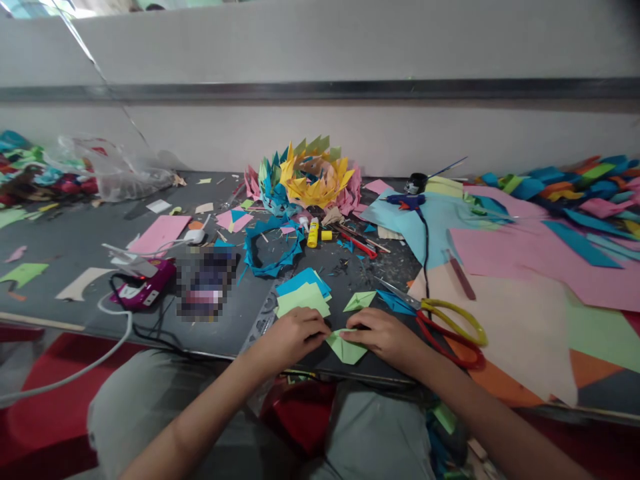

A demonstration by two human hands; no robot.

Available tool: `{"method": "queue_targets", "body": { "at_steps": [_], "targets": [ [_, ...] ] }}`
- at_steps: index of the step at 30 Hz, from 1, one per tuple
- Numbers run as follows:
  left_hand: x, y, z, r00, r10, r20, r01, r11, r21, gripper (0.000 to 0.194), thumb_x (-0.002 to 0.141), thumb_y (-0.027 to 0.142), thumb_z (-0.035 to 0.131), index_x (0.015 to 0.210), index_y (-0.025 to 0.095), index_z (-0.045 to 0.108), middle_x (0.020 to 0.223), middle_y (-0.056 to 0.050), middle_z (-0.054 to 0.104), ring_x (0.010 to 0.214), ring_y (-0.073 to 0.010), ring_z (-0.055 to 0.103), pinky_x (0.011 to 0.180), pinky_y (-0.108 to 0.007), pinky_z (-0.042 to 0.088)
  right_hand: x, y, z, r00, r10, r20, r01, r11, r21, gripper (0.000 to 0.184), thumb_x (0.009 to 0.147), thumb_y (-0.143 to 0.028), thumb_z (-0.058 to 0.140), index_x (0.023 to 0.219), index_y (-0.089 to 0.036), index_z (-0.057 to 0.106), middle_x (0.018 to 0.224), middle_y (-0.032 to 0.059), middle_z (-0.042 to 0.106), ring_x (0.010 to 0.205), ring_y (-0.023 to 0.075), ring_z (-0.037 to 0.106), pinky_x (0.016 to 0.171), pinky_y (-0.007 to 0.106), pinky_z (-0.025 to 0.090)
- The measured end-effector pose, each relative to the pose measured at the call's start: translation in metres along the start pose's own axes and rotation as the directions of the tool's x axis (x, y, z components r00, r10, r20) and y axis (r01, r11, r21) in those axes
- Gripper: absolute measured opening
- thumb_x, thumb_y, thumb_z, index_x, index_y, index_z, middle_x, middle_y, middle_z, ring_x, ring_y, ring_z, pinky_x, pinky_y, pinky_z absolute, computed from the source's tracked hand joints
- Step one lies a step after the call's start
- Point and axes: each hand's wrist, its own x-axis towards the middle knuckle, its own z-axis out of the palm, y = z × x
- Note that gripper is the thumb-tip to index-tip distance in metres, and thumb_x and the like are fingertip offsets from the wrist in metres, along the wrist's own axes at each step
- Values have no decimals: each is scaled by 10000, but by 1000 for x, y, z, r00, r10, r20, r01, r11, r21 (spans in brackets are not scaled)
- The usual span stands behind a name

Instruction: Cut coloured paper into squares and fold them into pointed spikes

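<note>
Near the table's front edge lies a light green piece of folded paper, with creases across it. My left hand pinches its left corner, fingers bent together. From the other side, my right hand has its thumb and fingers closed on the right part of the same paper. Just beyond sits another folded green paper piece, and a folded blue piece is beside it. A stack of green and blue paper squares rests past my left hand. Scissors with yellow and red handles lie right of my right hand.
Folded paper rings stand by the wall, with a blue ring nearer. A glue stick, red cutter and glue gun lie mid-table. A purple power strip with cables is left; large paper sheets cover the right.
</note>
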Motion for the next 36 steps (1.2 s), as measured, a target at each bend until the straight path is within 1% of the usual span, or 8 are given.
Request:
{"method": "queue_targets", "body": {
  "at_steps": [7, 13, 17, 19, 24, 30, 34, 36],
  "targets": [
    [-2, 3, -1, 998, 55, 36, -59, 989, 135, 118, 873, 180, 492, 898, 163, 606, 863, -26, 607, 821, -151, 559, 768, -260, 414, 2, -4, -6, 993, -109, 46, 114, 986, -118, 249, 922, -184, 384, 975, -171, 628, 872, 56, 637, 763, 157, 531, 666, 263, 416],
    [-1, 2, -4, 990, 110, 90, -126, 971, 204, 129, 876, 165, 478, 909, 154, 602, 867, -31, 600, 819, -158, 551, 761, -268, 422, 3, -5, -10, 980, -153, 126, 170, 977, -131, 273, 938, -204, 345, 980, -165, 612, 873, 55, 647, 775, 161, 543, 672, 279, 438],
    [-2, -1, -6, 986, 137, 94, -156, 960, 233, 147, 872, 161, 482, 930, 171, 616, 891, -33, 599, 829, -162, 545, 761, -268, 419, 2, -4, -9, 977, -182, 114, 195, 974, -113, 255, 930, -184, 370, 964, -152, 621, 1050, 61, 654, 948, 182, 551, 784, 302, 454],
    [-3, -3, -5, 990, 126, 68, -138, 966, 218, 150, 873, 175, 487, 926, 187, 627, 889, -27, 595, 829, -154, 544, 761, -261, 414, 3, -4, -9, 974, -201, 106, 210, 974, -80, 251, 929, -169, 375, 965, -139, 622, 1106, 49, 647, 1008, 178, 543, 817, 296, 453],
    [-6, -4, 0, 995, 96, 16, -97, 977, 190, 144, 873, 200, 499, 911, 201, 638, 869, -15, 591, 825, -136, 540, 764, -257, 399, 4, -5, -10, 969, -211, 129, 221, 973, -69, 244, 930, -159, 386, 1004, -130, 617, 1068, 37, 672, 969, 156, 576, 758, 283, 469],
    [-6, 5, -6, 997, 53, 60, -67, 957, 281, 172, 861, 225, 510, 943, 242, 660, 852, -20, 581, 818, -155, 529, 718, -290, 364, 7, -3, -13, 953, -232, 193, 254, 962, -97, 215, 905, -148, 436, 1022, -146, 616, 1081, 41, 668, 984, 177, 568, 757, 304, 462],
    [-9, 14, -11, 996, -41, 73, 18, 956, 292, 213, 845, 256, 524, 1008, 281, 658, 774, -15, 566, 759, -159, 520, 669, -300, 326, 7, -5, -23, 949, -167, 267, 191, 979, -70, 247, 855, -132, 477, 1062, -162, 606, 1082, 51, 668, 984, 212, 564, 798, 358, 435],
    [-10, 17, -12, 995, -80, 67, 58, 959, 279, 215, 838, 265, 533, 1007, 284, 663, 768, -17, 564, 749, -158, 518, 666, -299, 317, 4, -7, -28, 955, -119, 273, 136, 990, -44, 274, 841, -149, 476, 1083, -181, 601, 1070, 57, 673, 980, 223, 565, 813, 393, 413]
  ]
}}
